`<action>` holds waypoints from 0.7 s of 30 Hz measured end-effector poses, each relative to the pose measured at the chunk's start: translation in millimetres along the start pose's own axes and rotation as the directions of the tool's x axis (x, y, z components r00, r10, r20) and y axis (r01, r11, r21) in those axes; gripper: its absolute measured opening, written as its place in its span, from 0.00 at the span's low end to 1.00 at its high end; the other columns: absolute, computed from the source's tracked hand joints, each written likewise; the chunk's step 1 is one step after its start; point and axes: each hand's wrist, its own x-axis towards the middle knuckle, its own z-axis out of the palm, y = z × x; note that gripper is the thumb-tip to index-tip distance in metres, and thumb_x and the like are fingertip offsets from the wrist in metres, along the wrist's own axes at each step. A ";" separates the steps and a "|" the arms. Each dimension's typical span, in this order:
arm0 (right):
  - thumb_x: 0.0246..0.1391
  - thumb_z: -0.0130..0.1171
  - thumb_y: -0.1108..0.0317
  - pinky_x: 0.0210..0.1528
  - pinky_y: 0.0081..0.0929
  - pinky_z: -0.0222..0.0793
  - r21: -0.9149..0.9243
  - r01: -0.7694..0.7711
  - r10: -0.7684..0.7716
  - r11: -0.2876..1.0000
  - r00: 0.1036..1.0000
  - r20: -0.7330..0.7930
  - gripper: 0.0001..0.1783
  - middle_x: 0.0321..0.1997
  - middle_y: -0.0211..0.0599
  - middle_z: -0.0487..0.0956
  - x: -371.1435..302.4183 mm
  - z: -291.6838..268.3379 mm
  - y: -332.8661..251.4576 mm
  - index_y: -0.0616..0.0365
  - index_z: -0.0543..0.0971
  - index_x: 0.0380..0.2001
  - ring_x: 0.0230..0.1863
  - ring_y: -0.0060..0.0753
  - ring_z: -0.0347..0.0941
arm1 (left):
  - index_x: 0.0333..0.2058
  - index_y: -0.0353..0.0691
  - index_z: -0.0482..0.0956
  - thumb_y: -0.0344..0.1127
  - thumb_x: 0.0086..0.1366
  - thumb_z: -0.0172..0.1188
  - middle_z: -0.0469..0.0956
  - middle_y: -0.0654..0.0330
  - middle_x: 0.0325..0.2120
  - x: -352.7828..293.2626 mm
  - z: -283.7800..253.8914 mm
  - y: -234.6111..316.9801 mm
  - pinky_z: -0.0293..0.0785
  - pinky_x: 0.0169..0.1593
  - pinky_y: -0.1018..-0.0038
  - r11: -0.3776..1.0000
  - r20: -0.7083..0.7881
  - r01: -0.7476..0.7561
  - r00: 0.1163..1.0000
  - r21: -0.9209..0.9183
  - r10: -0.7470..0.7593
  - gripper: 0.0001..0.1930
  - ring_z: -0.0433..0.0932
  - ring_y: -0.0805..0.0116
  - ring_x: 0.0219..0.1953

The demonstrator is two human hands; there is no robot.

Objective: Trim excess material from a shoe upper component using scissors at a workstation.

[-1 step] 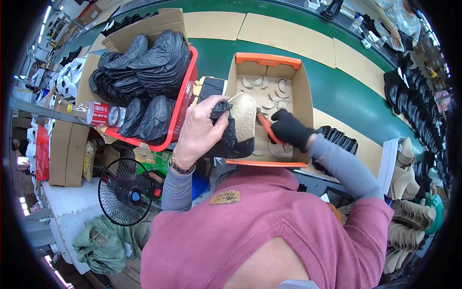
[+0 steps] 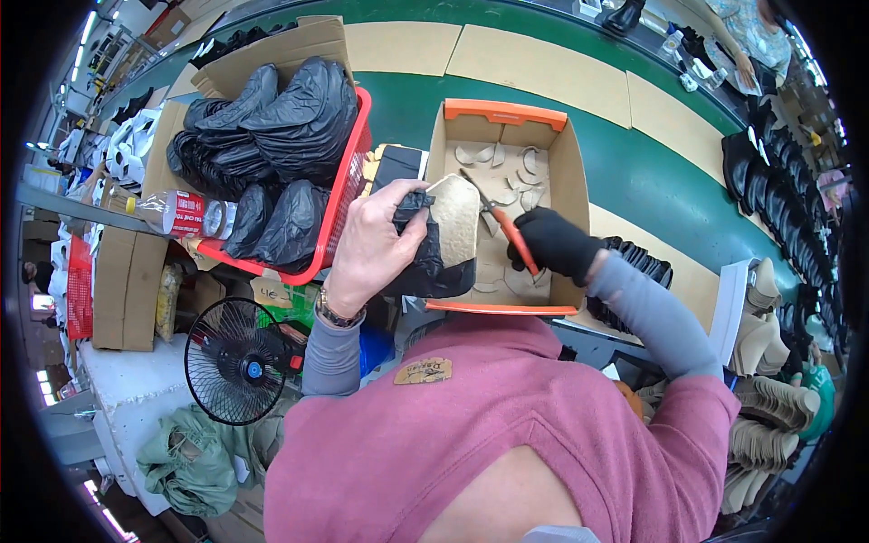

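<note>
My left hand (image 2: 376,240) is closed on a beige shoe-sole-shaped piece (image 2: 455,226), gripping its left side through crumpled black plastic. Black plastic (image 2: 448,279) also covers the piece's near end. In a black glove, my right hand (image 2: 554,242) grips scissors (image 2: 513,233) with orange handles. Their dark blades lie along the right side of the piece's far tip; whether they touch it I cannot tell. Below both hands stands an open cardboard box (image 2: 506,114) with orange edges. Curved beige offcuts (image 2: 529,161) are scattered over its bottom.
On the left, a red basket (image 2: 360,136) holds black-plastic-wrapped pieces (image 2: 303,118) and a clear bottle (image 2: 186,214). A black fan (image 2: 237,360) stands nearer. Black stacked pieces (image 2: 638,262) lie right of the box, and beige stacked pieces (image 2: 765,425) farther right. Another person (image 2: 756,41) is at far right.
My right hand has shifted slightly, and the scissors have swung so their blades show more, pointing up and left past the piece's tip. The left hand and the piece have barely moved.
</note>
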 end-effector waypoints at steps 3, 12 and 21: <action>0.41 0.64 0.69 0.27 0.32 0.69 0.262 -0.192 0.205 0.946 0.979 -0.023 0.07 0.20 0.36 0.76 -19.2 -31.8 -31.0 0.56 0.78 0.25 0.25 0.39 0.75 | 0.41 0.31 0.78 0.24 0.55 0.61 0.80 0.43 0.31 1.9 -6.0 2.2 0.75 0.37 0.67 0.997 0.012 0.079 0.997 0.019 -0.079 0.13 0.82 0.49 0.33; 0.47 0.68 0.52 0.31 0.21 0.65 0.810 -0.509 0.605 0.292 0.754 0.256 0.27 0.28 0.33 0.75 -51.5 -71.0 -105.9 0.64 0.77 0.42 0.29 0.21 0.68 | 0.39 0.32 0.79 0.22 0.54 0.62 0.81 0.49 0.30 14.0 -16.0 10.2 0.75 0.36 0.70 0.997 0.015 -0.029 0.999 -0.077 0.030 0.12 0.83 0.57 0.32; 0.55 0.54 0.47 0.34 0.37 0.65 0.681 -0.292 0.459 0.672 0.885 -0.073 0.32 0.35 0.48 0.70 -79.1 -71.4 -115.5 0.68 0.69 0.48 0.30 0.49 0.68 | 0.37 0.33 0.79 0.22 0.51 0.62 0.80 0.51 0.28 17.0 -9.6 19.4 0.75 0.33 0.70 0.989 0.026 -0.148 0.989 0.001 0.147 0.12 0.82 0.57 0.29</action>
